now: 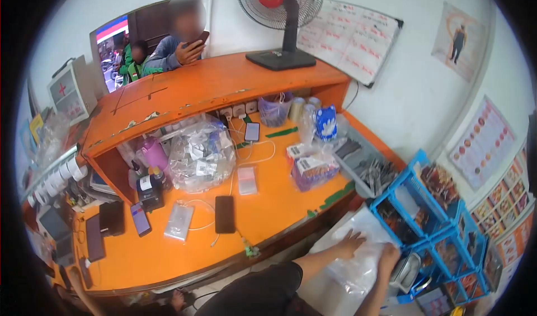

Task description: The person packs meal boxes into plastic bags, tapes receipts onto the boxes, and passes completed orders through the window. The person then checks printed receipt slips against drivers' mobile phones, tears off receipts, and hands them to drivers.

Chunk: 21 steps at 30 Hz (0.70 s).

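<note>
A clear plastic bag (353, 276) lies on a pale surface at the lower right, beside the orange counter. My left hand (350, 245) rests on its upper part with the fingers spread. At the bag's right edge, my right hand (388, 258) is closed, with plastic gathered at the fingers. The bag's contents cannot be made out. Right of my hands stand stacked blue plastic crates (417, 207) with small packets inside. A metal container (406, 272) sits close to my right wrist.
The orange counter (279, 204) holds phones, including a black phone (225, 214), plus cables and a large bag of papers (201, 159). A grey cutlery tray (355, 173) borders the crates. A fan (282, 59) tops the shelf. Behind it, a person (178, 39) holds a phone.
</note>
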Tool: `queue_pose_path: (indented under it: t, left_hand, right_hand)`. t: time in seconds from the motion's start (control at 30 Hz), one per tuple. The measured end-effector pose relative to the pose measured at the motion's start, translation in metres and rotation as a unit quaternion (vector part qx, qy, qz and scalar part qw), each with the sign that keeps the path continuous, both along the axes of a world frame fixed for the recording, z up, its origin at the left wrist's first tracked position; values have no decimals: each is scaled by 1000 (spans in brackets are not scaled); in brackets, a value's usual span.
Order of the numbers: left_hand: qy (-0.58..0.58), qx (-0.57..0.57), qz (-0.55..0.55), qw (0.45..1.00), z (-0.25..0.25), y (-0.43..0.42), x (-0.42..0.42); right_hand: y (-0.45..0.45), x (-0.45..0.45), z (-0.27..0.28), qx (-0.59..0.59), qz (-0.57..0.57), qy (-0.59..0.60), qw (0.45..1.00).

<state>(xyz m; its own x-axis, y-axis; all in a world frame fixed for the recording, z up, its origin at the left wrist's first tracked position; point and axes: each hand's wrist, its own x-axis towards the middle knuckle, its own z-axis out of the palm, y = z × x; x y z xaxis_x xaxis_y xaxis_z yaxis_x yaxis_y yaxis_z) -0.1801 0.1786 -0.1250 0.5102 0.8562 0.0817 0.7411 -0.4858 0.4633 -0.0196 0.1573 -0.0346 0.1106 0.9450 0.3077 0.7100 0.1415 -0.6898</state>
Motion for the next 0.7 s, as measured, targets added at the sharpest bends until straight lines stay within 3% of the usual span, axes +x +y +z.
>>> queue_pose_path:
  t: [0.03, 0.07, 0.1, 0.17, 0.2, 0.23, 0.27, 0.3, 0.33, 0.37, 0.4, 0.43, 0.47, 0.5, 0.53, 0.57, 0.6, 0.63, 0.67, 0.7]
  left_hand:
    - [-10, -26, 7, 1000, -1, 2, 2]
    - [-14, -24, 7, 1000, 0, 5, 1]
    - [-39, -29, -7, 999, -4, 6, 1]
    - [-48, -48, -25, 997, -4, 14, -3]
    - [-156, -126, -70, 977, 1, 34, -14]
    - [-346, -148, -45, 926, 17, 43, -28]
    - [-519, -149, -47, 841, 35, 50, -43]
    - [-735, -86, 23, 673, 69, 31, -62]
    - [-781, -73, 97, 612, 122, 5, -87]
    - [-666, 28, 47, 744, 134, -1, -93]
    - [-602, -34, -35, 797, 136, -25, -90]
    - [-521, -87, -118, 841, 139, -50, -87]
    - [-440, -182, -227, 850, 156, -93, -87]
    - [-337, -264, -325, 843, 174, -135, -87]
    - [-164, -228, -413, 866, 195, -155, -94]
    - [-162, -230, -406, 869, 192, -165, -92]
    - [-256, -336, -218, 880, 183, -178, -86]
    - [-337, -422, -17, 842, 178, -189, -83]
    - [-336, -424, -12, 841, 178, -196, -86]
    - [-522, -451, 82, 720, 179, -200, -91]
  right_hand:
    - [-27, -6, 51, 121, -34, 117, 985]
    - [-55, -12, 106, 295, -46, 84, 951]
    - [-78, 18, 129, 308, -15, 140, 941]
    - [-143, -17, 220, 325, -71, -1, 943]
    - [-154, -19, 228, 327, -73, -3, 942]
    - [-161, -21, 232, 309, -53, -71, 947]
    - [-164, -23, 234, 288, -31, -138, 947]
    - [-162, -18, 219, 90, -29, -129, 987]
    - [-155, -16, 198, 57, 43, -159, 985]
    - [-149, -19, 179, 20, 117, -189, 975]
    - [-145, -25, 171, 17, 124, -186, 975]
    - [-139, -31, 166, -131, 193, -90, 968]
    - [-133, -35, 159, -275, 255, 6, 927]
    - [-124, -28, 149, -277, 263, 7, 924]
    - [-110, -13, 135, -293, 371, 192, 860]
    - [-101, -11, 122, -295, 459, 369, 753]
    - [-96, -22, 105, -299, 461, 372, 748]
    - [-94, -35, 91, -253, 341, 438, 792]
    - [-92, -48, 78, -192, 217, 488, 823]
    - [-97, -68, 67, -188, 179, 534, 805]
